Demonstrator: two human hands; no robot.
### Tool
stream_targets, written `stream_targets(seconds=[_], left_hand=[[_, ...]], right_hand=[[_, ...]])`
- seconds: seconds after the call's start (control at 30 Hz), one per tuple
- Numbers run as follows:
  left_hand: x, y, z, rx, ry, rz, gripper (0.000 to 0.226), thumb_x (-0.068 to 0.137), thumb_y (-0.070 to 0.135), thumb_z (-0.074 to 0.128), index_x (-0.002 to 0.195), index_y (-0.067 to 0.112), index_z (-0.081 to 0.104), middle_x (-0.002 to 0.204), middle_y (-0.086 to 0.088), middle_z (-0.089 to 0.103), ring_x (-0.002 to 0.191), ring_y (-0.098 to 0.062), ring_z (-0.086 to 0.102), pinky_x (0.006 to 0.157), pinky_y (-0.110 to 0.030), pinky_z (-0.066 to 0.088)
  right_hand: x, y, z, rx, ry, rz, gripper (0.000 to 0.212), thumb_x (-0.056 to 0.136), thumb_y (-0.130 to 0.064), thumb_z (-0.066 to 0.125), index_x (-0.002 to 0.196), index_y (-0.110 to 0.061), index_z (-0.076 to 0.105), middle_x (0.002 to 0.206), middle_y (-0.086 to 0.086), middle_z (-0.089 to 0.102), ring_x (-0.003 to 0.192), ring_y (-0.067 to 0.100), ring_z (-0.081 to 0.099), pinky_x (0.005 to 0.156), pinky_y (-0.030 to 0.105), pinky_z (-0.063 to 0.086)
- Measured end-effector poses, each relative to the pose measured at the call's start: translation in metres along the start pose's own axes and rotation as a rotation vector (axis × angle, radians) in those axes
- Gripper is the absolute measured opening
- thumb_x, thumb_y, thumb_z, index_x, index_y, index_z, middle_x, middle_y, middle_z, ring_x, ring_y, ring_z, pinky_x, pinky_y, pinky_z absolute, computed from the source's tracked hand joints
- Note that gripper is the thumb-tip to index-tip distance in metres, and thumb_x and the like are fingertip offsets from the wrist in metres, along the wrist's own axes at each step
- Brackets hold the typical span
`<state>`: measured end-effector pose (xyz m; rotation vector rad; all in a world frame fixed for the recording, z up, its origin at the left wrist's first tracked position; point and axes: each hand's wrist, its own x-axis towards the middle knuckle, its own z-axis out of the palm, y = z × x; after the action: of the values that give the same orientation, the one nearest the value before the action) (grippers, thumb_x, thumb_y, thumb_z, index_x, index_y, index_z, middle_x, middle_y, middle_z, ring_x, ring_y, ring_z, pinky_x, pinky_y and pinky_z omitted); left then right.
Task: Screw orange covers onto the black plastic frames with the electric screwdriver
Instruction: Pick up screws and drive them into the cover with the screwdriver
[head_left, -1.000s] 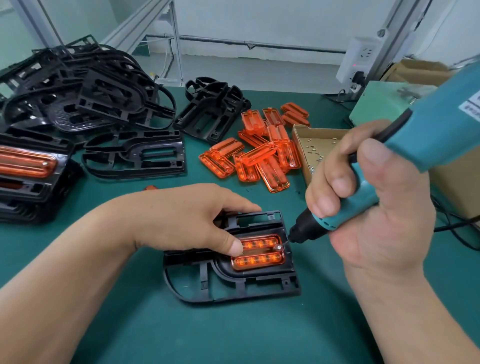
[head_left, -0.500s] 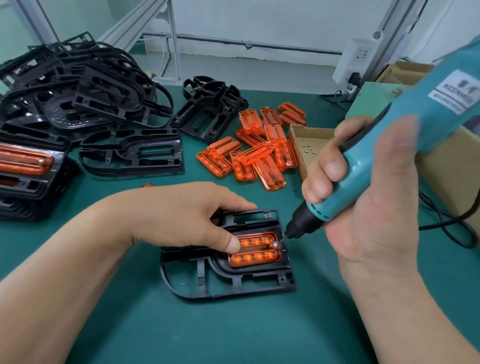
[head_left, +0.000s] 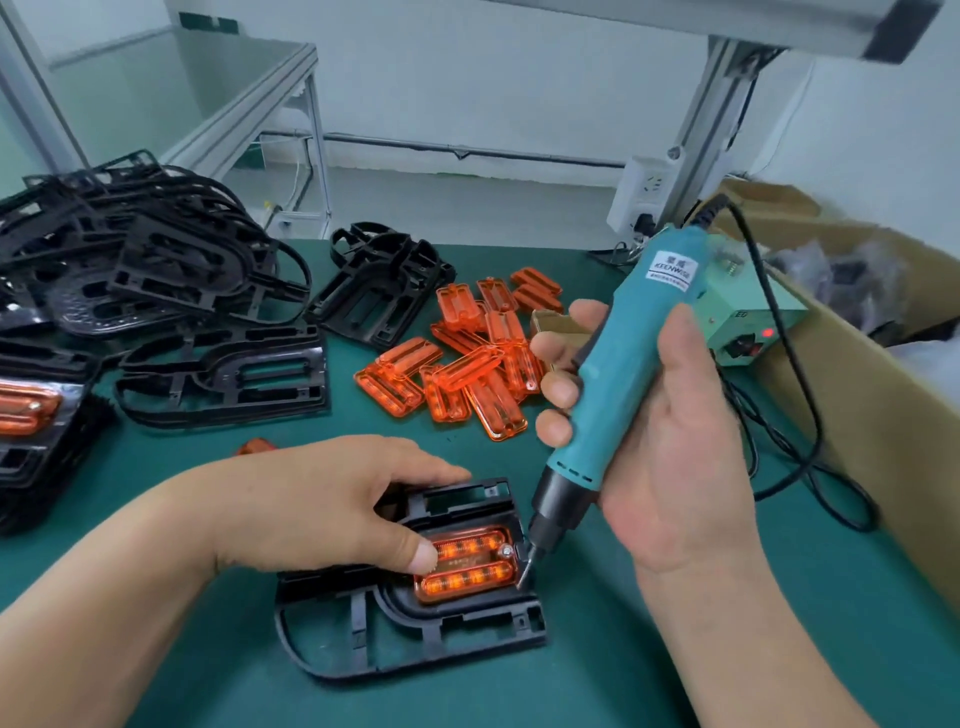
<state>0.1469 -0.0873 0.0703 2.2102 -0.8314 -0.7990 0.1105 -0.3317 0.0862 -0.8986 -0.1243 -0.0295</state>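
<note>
A black plastic frame (head_left: 410, 639) lies flat on the green mat in front of me, with an orange cover (head_left: 467, 569) seated in its recess. A silver screw sits at the cover's upper right corner. My left hand (head_left: 322, 504) rests on the frame, thumb pressing the cover's left end. My right hand (head_left: 660, 447) grips the teal electric screwdriver (head_left: 618, 374), held nearly upright. Its bit tip touches down at the cover's right edge, just below the screw.
Several loose orange covers (head_left: 467, 364) are heaped behind the frame. Bare black frames (head_left: 156, 280) pile up at the left, with finished ones (head_left: 31, 415) at the far left. A green power box (head_left: 748, 322), its black cable and a cardboard box (head_left: 883, 395) stand on the right.
The screwdriver has swung from a steep slant to nearly upright, and its tip has shifted down from the screw to the cover's right edge. The left hand has stayed on the frame.
</note>
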Motion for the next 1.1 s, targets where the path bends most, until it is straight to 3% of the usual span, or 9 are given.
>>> stream_targets(seconds=[0.1,0.27,0.37,0.43,0.53,0.7,0.87,1.1], left_hand=[[0.001,0.002,-0.001,-0.012,-0.006,-0.005,0.057,0.09,0.04,0.083,0.138,0.057,0.058,0.115,0.029,0.062,0.112,0.006,0.062,0.092,-0.009,0.043],[0.0,0.002,-0.002,-0.012,-0.004,-0.012,0.059,0.088,0.043,0.083,0.141,0.053,0.057,0.117,0.027,0.062,0.114,0.004,0.062,0.096,-0.013,0.044],[0.001,-0.002,-0.002,-0.015,-0.013,-0.008,0.059,0.089,0.046,0.082,0.14,0.058,0.055,0.121,0.029,0.061,0.118,0.007,0.059,0.098,-0.012,0.044],[0.001,-0.004,-0.003,-0.011,-0.02,-0.015,0.061,0.088,0.051,0.081,0.138,0.067,0.05,0.126,0.035,0.057,0.123,0.013,0.052,0.099,-0.006,0.039],[0.002,-0.007,-0.003,-0.002,-0.026,-0.021,0.063,0.086,0.059,0.079,0.138,0.071,0.045,0.129,0.036,0.055,0.126,0.012,0.051,0.109,-0.018,0.037],[0.003,-0.008,-0.003,-0.013,-0.027,-0.006,0.063,0.085,0.062,0.078,0.138,0.07,0.046,0.128,0.029,0.057,0.126,0.006,0.054,0.113,-0.028,0.039],[0.003,-0.007,-0.003,-0.027,-0.029,0.002,0.06,0.086,0.06,0.078,0.137,0.07,0.048,0.124,0.025,0.059,0.123,0.001,0.059,0.111,-0.033,0.043],[0.002,-0.003,-0.003,-0.003,-0.021,-0.014,0.062,0.087,0.056,0.079,0.142,0.062,0.051,0.127,0.028,0.058,0.124,0.002,0.057,0.113,-0.034,0.042]], right_hand=[[0.001,-0.002,0.0,0.017,-0.022,0.031,0.054,0.108,-0.055,0.042,0.134,-0.01,0.055,0.115,0.025,0.066,0.082,0.023,0.056,0.065,0.035,0.05],[-0.001,-0.001,-0.002,0.04,0.004,0.045,0.055,0.11,-0.057,0.038,0.124,-0.009,0.061,0.103,0.018,0.062,0.084,0.025,0.061,0.066,0.036,0.055],[-0.002,0.001,-0.002,0.022,0.038,0.048,0.058,0.108,-0.061,0.039,0.125,-0.011,0.063,0.102,0.014,0.064,0.081,0.026,0.067,0.066,0.038,0.06],[-0.003,0.001,0.0,0.027,0.032,0.039,0.058,0.109,-0.059,0.038,0.13,-0.009,0.06,0.104,0.015,0.063,0.074,0.022,0.061,0.058,0.033,0.055],[-0.004,0.002,0.001,0.009,0.038,0.015,0.057,0.111,-0.051,0.04,0.14,-0.004,0.056,0.111,0.019,0.065,0.074,0.021,0.055,0.057,0.031,0.049],[-0.004,0.001,0.002,0.013,0.043,0.009,0.052,0.108,-0.042,0.043,0.138,-0.002,0.056,0.111,0.019,0.066,0.074,0.022,0.054,0.056,0.032,0.047],[-0.003,0.0,0.0,-0.039,0.053,-0.003,0.056,0.106,-0.057,0.044,0.129,-0.011,0.064,0.105,0.017,0.065,0.065,0.021,0.054,0.054,0.031,0.046],[-0.003,-0.002,-0.005,-0.037,0.07,-0.001,0.056,0.106,-0.062,0.045,0.117,-0.011,0.066,0.095,0.014,0.062,0.055,0.018,0.05,0.049,0.028,0.043]])
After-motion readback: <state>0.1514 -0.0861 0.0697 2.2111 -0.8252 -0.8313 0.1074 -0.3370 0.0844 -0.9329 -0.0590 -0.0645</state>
